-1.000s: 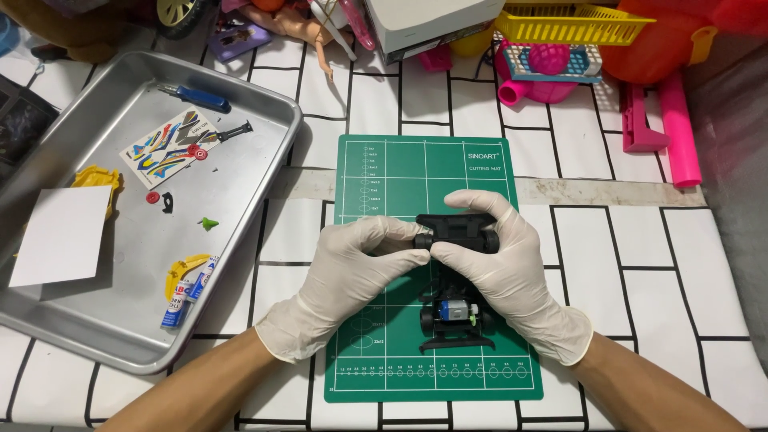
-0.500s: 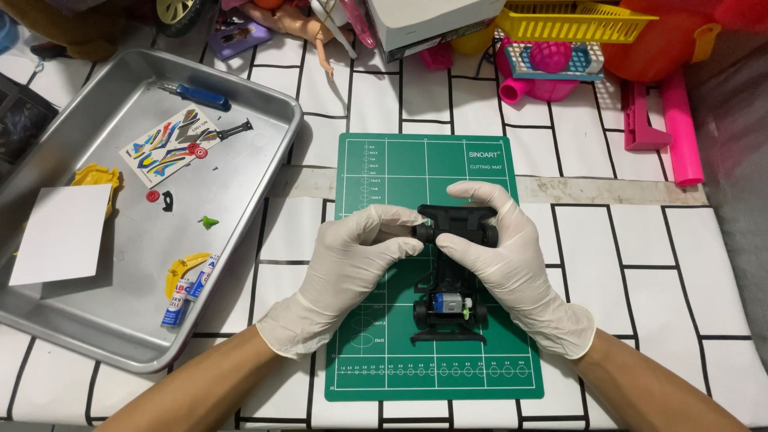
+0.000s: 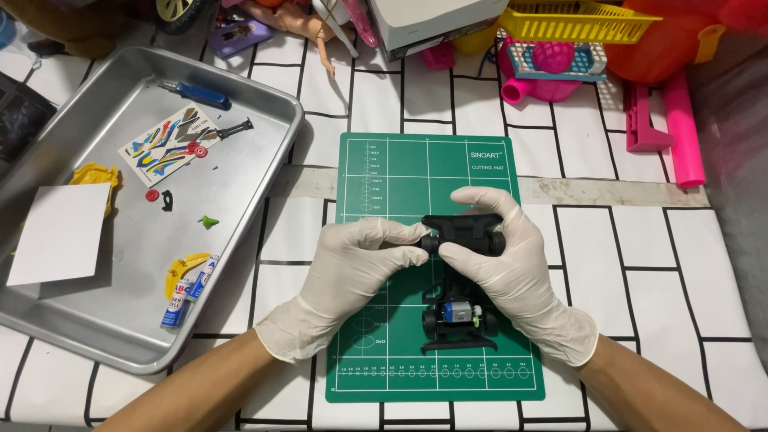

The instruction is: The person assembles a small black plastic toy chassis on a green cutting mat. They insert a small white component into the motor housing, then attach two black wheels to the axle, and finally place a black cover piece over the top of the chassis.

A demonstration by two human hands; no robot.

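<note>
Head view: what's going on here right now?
A person in white gloves holds a small black toy car chassis over a green cutting mat. The left hand pinches at the front wheel area, and the right hand grips the front end from the other side. The chassis's rear, with a small motor showing, rests on the mat. To the left, a metal tray holds a sticker sheet, a white paper, batteries and small parts.

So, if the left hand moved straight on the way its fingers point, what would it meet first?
Probably the right hand, which grips the small black toy car chassis from the opposite side; depth is unclear.
</note>
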